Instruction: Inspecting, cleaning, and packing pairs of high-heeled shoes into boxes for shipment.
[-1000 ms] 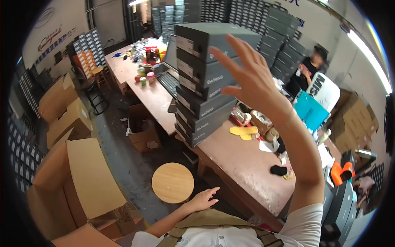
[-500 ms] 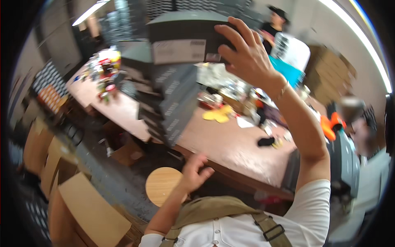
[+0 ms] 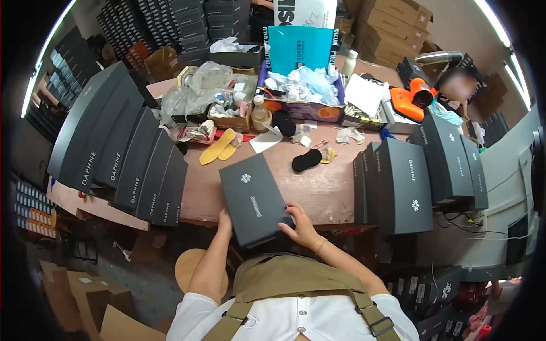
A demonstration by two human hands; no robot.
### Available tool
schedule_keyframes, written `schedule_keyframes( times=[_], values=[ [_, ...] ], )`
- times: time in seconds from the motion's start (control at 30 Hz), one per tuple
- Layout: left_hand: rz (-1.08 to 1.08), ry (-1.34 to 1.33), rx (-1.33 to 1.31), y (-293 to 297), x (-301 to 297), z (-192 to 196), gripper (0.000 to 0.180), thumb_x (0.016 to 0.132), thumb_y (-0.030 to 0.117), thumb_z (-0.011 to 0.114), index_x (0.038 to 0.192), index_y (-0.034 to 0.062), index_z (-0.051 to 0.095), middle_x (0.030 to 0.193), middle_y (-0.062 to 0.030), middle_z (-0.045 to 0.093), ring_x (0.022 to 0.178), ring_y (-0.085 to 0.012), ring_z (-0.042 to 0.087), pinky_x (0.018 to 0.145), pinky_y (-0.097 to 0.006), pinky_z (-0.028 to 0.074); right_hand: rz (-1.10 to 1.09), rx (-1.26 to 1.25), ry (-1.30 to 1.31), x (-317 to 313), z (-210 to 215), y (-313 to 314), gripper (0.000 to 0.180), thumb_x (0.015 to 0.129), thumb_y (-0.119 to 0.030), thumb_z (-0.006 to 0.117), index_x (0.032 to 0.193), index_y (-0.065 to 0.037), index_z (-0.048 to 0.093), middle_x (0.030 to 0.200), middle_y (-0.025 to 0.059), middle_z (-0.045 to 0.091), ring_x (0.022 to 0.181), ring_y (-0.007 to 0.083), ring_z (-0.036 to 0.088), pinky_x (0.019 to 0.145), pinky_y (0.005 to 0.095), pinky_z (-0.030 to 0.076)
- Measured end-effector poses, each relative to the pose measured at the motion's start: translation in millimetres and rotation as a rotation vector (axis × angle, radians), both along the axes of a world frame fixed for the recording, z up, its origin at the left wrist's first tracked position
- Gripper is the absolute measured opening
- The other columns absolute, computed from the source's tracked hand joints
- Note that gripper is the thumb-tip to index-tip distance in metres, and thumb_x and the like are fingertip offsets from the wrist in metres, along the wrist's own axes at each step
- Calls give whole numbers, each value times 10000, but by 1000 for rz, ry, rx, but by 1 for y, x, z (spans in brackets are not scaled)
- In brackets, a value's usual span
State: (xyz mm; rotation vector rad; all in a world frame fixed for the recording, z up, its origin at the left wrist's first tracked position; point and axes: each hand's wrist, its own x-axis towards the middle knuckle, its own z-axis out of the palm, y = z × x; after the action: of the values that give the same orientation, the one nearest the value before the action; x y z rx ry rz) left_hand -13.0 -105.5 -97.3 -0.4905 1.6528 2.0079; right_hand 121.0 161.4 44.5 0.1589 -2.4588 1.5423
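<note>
Both my hands hold a dark grey shoe box at the near edge of the table, lid upward and slightly tilted. My left hand grips its left side, with the fingers partly hidden behind the box. On the right side, my right hand has its thumb on the lid and its fingers curled along the edge. Just beyond the box lie a pair of yellow insoles and a small black pad. A tall stack of similar boxes rises to the left; more grey boxes stand to the right.
Across the back of the pink table are a purple box of tissue, see-through plastic bags, bottles and an orange tool. A round wooden stool and open cartons are at lower left. Another person is at far right.
My right hand was raised on a box at the top of the left stack; now it is low at the table edge. My left hand, empty before, now grips a box too. My view has turned right.
</note>
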Motion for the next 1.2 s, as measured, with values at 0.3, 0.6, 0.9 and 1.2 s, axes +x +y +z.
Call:
schedule_keyframes(
  times=[0.3, 0.6, 0.9, 1.2],
  values=[
    [0, -285, 385, 55, -30, 63, 551, 894, 374, 627, 1235, -41, 506, 1246, -134, 534, 1156, -259, 488, 999, -403, 387, -277, -397, -917, -52, -51, 36, 564, 751, -383, 769, 1044, 53, 563, 883, 124, 619, 781, 175, 612, 686, 296, 502],
    [-331, 409, 26, -31, -80, 107, 790, 878, 443, 624, 1457, 52, 256, 1467, -181, 290, 1360, -278, 280, 1087, -415, 263, -399, -174, -566, -75, 71, -82, 508, 819, -273, 720, 1201, -46, 473, 1008, 131, 589, 888, 198, 599, 790, 325, 488],
    [-605, 962, -819, -55, -91, 119, 644, 760, 86, 687, 1333, -14, 411, 1354, -237, 422, 1310, -387, 346, 1091, -468, 269, -286, 301, -365, -77, -10, -37, 351, 785, -89, 626, 1120, -4, 564, 1074, 223, 577, 1000, 384, 557, 861, 441, 464],
    [-1501, 1084, -670, 144, -141, 98, 354, 835, 135, 565, 1175, 39, 574, 1187, -188, 569, 1209, -307, 486, 1028, -516, 339, -46, 594, -614, -77, -73, -71, 272, 805, -246, 581, 904, 5, 601, 829, 230, 634, 807, 394, 620, 743, 482, 489]
  ],
)
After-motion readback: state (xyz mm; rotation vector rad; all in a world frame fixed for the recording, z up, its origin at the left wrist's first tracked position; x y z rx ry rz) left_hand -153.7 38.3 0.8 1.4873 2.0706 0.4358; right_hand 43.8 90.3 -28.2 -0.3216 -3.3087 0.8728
